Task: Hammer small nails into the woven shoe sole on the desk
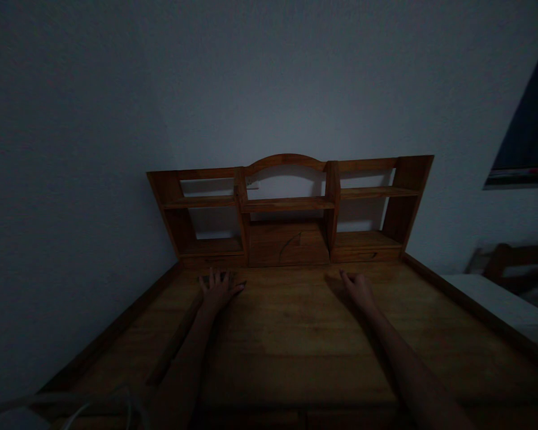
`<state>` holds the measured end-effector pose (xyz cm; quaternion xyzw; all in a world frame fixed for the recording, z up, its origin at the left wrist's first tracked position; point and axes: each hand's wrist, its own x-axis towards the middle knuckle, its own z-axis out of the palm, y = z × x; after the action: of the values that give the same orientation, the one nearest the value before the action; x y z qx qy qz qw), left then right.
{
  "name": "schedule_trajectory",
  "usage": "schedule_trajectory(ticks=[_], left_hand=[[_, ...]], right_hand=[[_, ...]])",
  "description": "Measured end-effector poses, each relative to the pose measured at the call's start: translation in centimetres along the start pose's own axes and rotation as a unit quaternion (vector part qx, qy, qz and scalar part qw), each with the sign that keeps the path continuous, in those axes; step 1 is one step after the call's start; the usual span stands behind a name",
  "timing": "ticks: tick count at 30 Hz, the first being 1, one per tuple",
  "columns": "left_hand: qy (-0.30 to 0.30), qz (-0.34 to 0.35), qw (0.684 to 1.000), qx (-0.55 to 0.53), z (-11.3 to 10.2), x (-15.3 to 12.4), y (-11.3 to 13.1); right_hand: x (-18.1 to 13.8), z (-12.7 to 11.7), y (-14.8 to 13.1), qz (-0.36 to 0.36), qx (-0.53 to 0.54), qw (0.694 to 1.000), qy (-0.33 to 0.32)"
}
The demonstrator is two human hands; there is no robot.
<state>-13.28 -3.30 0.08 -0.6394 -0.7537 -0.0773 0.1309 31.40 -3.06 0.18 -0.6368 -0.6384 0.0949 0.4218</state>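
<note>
My left hand (217,291) is open over the left side of a wooden desktop (291,322), its fingers spread toward the shelf unit. A dark shadow or edge runs along my left forearm; it is too dim to tell which. My right hand (359,289) is closed near the desktop's back right part, with one digit pointing up and left. Whatever its fingers may hold is hidden from this angle. Just beyond both hands rises a wooden shelf unit (288,205) with an arched top, open compartments and a panel (269,245) low in the middle.
Raised wooden rims (457,291) edge the desktop's sides. Pale cables (94,401) show blurred at the lower left. A wall socket (252,184) is behind the shelf. On the right are a white surface (497,298), a wooden chair back (520,255) and a dark window (529,131).
</note>
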Motion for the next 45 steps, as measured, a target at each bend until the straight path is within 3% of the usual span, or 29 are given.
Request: schedule_trajectory(ticks=[7,14,45], left_hand=[[-0.015,-0.008,1.0,0.013,-0.08,0.08,0.14],[0.02,0.0,1.0,0.003,0.21,0.06,-0.02],[0.023,-0.001,0.999,-0.03,0.5,0.47,0.42]], right_hand=[[0.24,0.18,0.28,-0.003,-0.001,1.0,-0.004],[0.34,0.41,0.71,0.001,0.0,1.0,-0.005],[0.1,-0.1,-0.14,-0.01,-0.004,1.0,-0.008]])
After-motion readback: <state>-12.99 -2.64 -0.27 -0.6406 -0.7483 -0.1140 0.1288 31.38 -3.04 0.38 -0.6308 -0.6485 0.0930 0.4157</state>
